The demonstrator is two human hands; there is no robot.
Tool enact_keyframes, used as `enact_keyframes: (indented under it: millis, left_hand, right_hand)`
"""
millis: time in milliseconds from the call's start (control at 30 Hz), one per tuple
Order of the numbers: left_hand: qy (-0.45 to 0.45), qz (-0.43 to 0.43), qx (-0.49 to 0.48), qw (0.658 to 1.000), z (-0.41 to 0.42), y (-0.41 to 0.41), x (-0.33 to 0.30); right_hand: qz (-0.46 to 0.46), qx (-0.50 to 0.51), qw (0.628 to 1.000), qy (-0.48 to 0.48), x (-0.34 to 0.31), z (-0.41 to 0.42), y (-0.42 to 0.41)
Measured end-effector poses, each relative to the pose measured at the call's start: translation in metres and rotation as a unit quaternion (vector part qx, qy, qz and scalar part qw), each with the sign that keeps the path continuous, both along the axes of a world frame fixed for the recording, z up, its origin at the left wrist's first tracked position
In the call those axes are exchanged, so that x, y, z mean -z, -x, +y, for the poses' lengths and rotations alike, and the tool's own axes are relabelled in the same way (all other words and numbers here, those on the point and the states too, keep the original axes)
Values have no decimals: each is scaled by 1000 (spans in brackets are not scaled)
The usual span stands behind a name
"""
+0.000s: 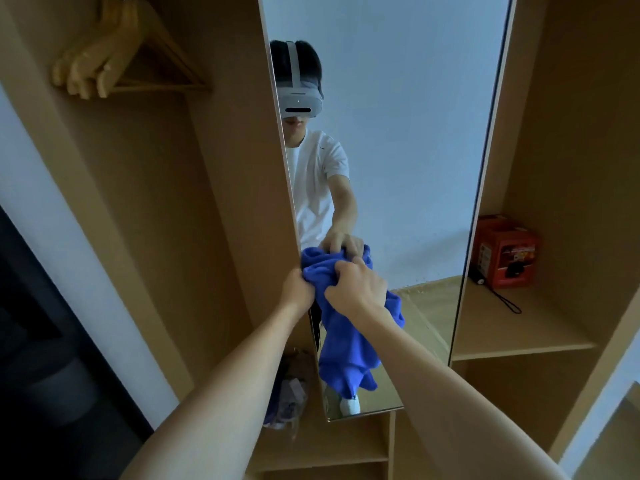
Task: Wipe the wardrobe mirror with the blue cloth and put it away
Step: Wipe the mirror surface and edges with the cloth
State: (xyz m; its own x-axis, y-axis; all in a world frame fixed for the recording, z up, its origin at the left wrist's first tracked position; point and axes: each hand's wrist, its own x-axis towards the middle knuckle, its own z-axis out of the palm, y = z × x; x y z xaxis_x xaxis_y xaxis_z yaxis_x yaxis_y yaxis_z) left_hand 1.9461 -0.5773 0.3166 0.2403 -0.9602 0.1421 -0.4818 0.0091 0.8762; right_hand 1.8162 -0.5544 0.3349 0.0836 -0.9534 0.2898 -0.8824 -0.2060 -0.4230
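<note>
1. At the frame's centre, head view, both hands bunch the blue cloth [346, 327] against the wardrobe mirror [398, 133] near its left edge
2. The left hand [298, 289] grips the cloth's top fold from 9 o'clock; the right hand [360, 287] clutches it from 3 o'clock, fingers curled in
3. The cloth's long axis hangs toward 6 o'clock; unwiped glass seems to lie toward 12 and 2 o'clock, nearer the right hand
4. At 3 o'clock, a shelf [519, 327] holds a red box [502, 251]; at 11 o'clock hang wooden hangers [114, 53]

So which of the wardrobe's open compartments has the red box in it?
The compartment right of the mirror: the red box sits on its shelf. The left compartment holds only wooden hangers up top.
</note>
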Motion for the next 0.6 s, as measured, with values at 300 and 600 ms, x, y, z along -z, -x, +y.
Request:
enact_keyframes:
  millis: [300,600]
  left_hand:
    - [-10,-21,-28,999,-3,2,0]
    - [-48,-40,-43,997,-9,3,1]
  right_hand:
    - [-38,22,996,74,-26,-13,11]
    - [-60,26,998,18,6,-12,19]
